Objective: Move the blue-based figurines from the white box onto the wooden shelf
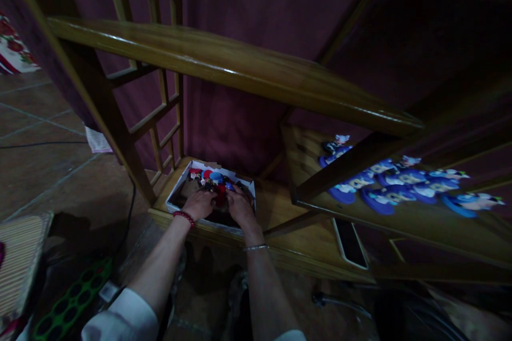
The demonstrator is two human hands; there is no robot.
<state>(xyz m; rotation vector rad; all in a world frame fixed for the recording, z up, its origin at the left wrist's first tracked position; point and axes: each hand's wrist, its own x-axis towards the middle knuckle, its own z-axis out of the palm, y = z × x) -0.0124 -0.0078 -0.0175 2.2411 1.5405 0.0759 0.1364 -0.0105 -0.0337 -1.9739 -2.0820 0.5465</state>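
Observation:
A shallow white cardboard box point(250, 197) stands on the low wooden shelf, with several small painted figurines point(207, 175) in red, blue and black lying in it. My left hand point(200, 204), with a red beaded bracelet at the wrist, reaches into the box from the front. Beside it, my right hand point(240, 203) reaches in too, a thin silver-coloured bracelet on that wrist. The fingers of both hands curl down around a red and blue figurine point(221, 192) between them. Their tips are partly hidden in the dim light.
A wooden bar point(224, 66) crosses above my hands. On a raised shelf point(298, 162) at right stand several figurines on blue bases point(384, 200). A phone point(351, 242) lies on the low shelf point(280, 208). A green tray with round holes point(76, 298) is at lower left.

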